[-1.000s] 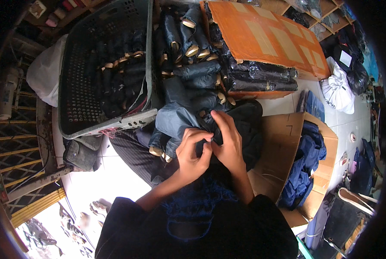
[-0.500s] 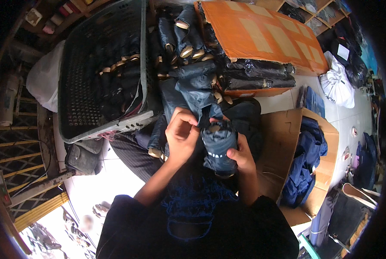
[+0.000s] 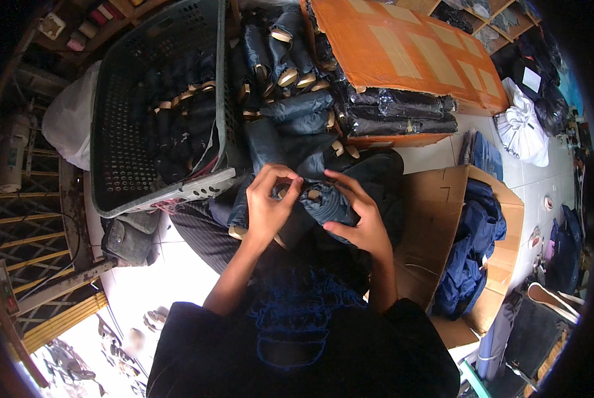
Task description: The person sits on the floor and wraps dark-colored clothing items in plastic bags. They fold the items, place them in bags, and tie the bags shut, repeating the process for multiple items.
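A dark blue-grey rolled fabric bundle [image 3: 330, 207] is tilted in front of me, its round end with a pale centre facing up. My right hand [image 3: 365, 222] curls loosely around its right side, thumb below and fingers above. Close to the bundle's left side, my left hand [image 3: 269, 202] pinches thumb and fingertips together; what lies between them is too small to make out. Beyond both hands lies a dark sheet of loose fabric [image 3: 300, 149]. Several similar rolls with beige ends [image 3: 287, 78] are piled farther away.
A dark perforated plastic basket [image 3: 227, 139] with more rolls stands at the left. An orange taped carton [image 3: 403, 43] holding dark wrapped packs is at the far right. Nearer right, an open cardboard box [image 3: 436, 219] contains blue fabric [image 3: 473, 245]. A grey bag [image 3: 128, 239] rests at the left.
The bundle has tipped and dropped slightly, with its round end turned more toward me. My right hand's fingers have spread and shifted upward around it. My left hand stays pinched beside it.
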Available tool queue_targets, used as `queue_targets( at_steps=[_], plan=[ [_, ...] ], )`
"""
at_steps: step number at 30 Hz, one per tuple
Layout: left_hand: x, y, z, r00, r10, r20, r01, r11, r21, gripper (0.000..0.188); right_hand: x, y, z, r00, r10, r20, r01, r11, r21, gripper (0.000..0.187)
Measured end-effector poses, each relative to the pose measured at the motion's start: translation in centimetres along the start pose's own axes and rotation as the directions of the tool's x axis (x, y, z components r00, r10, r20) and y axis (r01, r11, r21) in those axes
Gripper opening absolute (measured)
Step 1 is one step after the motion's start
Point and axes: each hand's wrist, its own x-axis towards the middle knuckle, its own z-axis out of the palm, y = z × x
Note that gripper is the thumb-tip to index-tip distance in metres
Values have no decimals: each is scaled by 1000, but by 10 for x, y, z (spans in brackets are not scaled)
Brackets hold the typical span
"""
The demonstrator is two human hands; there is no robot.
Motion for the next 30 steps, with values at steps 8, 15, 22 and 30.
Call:
queue_targets(
  at_steps=[8, 15, 22, 30],
  plan=[
    [-13, 6, 21, 991, 67, -118, -55, 993, 107, 11, -35, 16, 11, 868, 417, 267, -479, 568, 669, 54],
    [-31, 10, 29, 956, -273, -110, 258, 957, -132, 9, -27, 24, 30, 835, 549, 14, -432, 641, 634, 42],
    [-38, 7, 32, 977, -34, -213, 9, 993, -116, 8, -21, 14, 39, 931, 328, -157, -240, 878, 414, 53],
    [-25, 22, 7, 995, -92, -36, 87, 990, -110, 5, -23, 10, 36, 931, 240, -276, -181, 958, 222, 76]
  ],
)
